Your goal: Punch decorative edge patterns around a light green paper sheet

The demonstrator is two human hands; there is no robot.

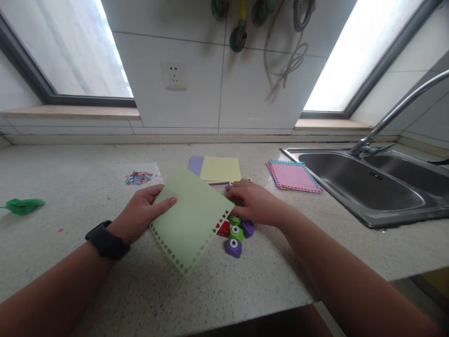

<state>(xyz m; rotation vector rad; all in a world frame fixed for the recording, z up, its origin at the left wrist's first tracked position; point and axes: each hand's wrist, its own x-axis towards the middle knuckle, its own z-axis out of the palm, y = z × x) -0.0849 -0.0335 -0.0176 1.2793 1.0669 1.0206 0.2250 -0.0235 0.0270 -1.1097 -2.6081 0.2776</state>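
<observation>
A person's left hand (140, 216), a dark watch (106, 240) on its wrist, pinches a pale green sheet (189, 217) at its left corner, thumb on top, holding it low over the speckled worktop (87, 187) with its long axis running from near left to far right and its star-punched edge toward the viewer. Just beyond, the right hand (254, 203) rests on a cluster of small craft punches (235, 234), its fingers curled over one beside the sheet's far-right corner. Farther back lie yellow and purple sheets (215, 169), a pink stack (293, 177), confetti (138, 178) and a steel sink (368, 187).
</observation>
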